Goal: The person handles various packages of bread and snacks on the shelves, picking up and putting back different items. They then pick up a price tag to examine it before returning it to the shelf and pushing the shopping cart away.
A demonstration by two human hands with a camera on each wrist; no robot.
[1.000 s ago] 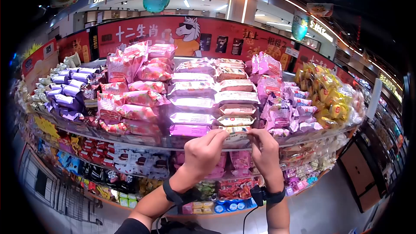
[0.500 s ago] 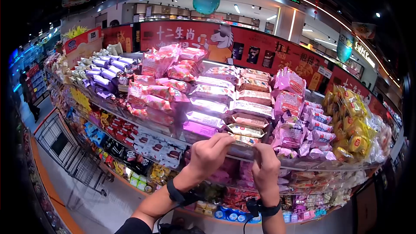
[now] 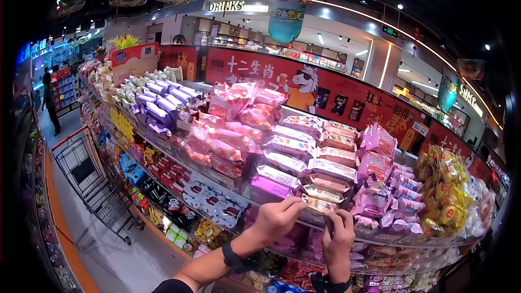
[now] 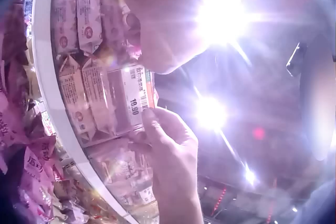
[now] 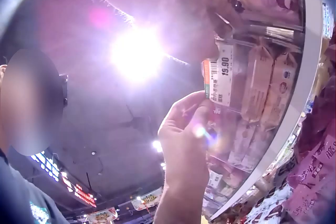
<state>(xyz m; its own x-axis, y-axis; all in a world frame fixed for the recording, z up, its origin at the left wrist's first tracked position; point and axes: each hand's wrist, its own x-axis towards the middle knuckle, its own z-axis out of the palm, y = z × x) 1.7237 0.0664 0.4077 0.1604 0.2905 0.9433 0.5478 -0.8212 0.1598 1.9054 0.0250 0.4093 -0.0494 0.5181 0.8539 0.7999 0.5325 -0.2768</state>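
Observation:
A white price tag printed 19.90, with an orange and green edge, stands at the clear front wall of a display bin. My left hand pinches one end of it between thumb and fingers. At the other end my right hand pinches too, its thumb and fingertips at the tag's edge in the left wrist view. Right behind the tag are cream-wrapped snack packs in a row. Purple-wrapped packs lie beside them to the left. In the wrist views each near hand is large and blurred.
Pink packs and yellow bags fill neighbouring bins. Lower shelves below carry more packaged snacks. A shopping cart stands in the aisle at left, with a person farther off. A red banner runs behind the display.
The head view has turned left, so the display shifts right and down and the cart and aisle show more. Both hands stay at the tag with their grip unchanged.

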